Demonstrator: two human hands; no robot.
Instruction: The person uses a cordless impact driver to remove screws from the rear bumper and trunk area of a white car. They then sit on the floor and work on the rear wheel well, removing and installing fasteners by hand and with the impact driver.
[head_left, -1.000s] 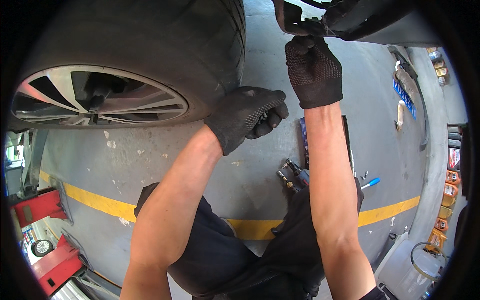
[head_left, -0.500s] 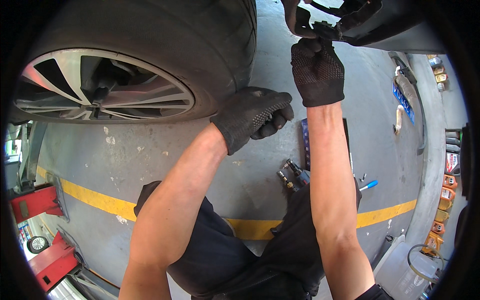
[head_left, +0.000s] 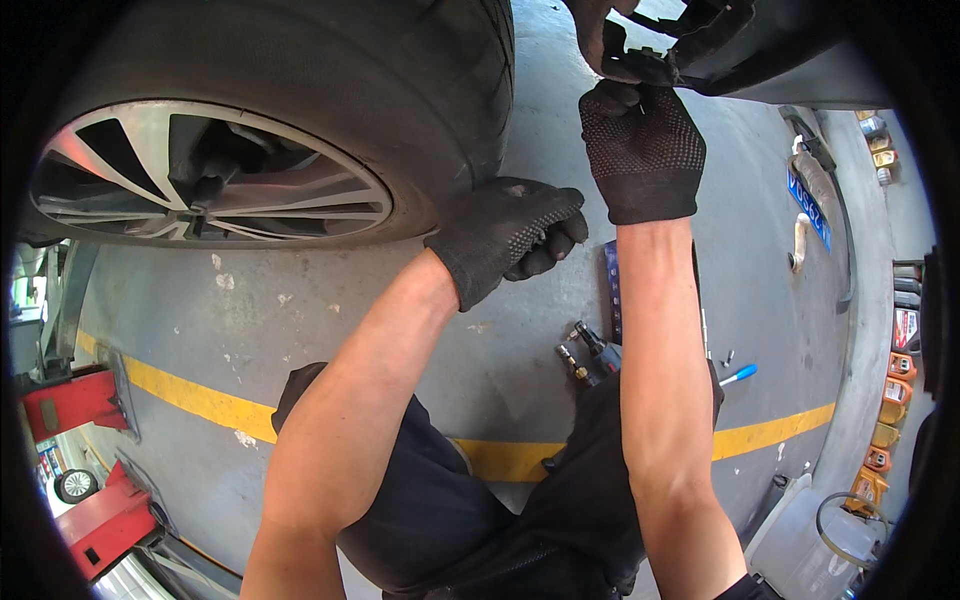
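Observation:
My right hand (head_left: 643, 150), in a black dotted glove, is raised to the lower edge of a dark car body panel (head_left: 800, 65). Its fingers are closed up against the black plastic bracket (head_left: 645, 66) there; what lies between them is hidden. Beside the tyre (head_left: 420, 120) hangs my left hand (head_left: 512, 235), gloved alike, its fingers curled together. I cannot make out whether something small is inside that fist. The tyre sits on a silver spoked wheel (head_left: 130, 150) at the upper left.
On the floor between my legs and right arm lie an air tool (head_left: 600, 345) and a blue-handled screwdriver (head_left: 738, 375). A blue plate on a bumper part (head_left: 810, 205) rests at the right. Red lift arms (head_left: 75, 410) stand left; orange bottles (head_left: 885, 430) line the right wall.
My right hand has turned slightly and shifted a little lower at the bracket. The left hand stays nearly where it was, still curled.

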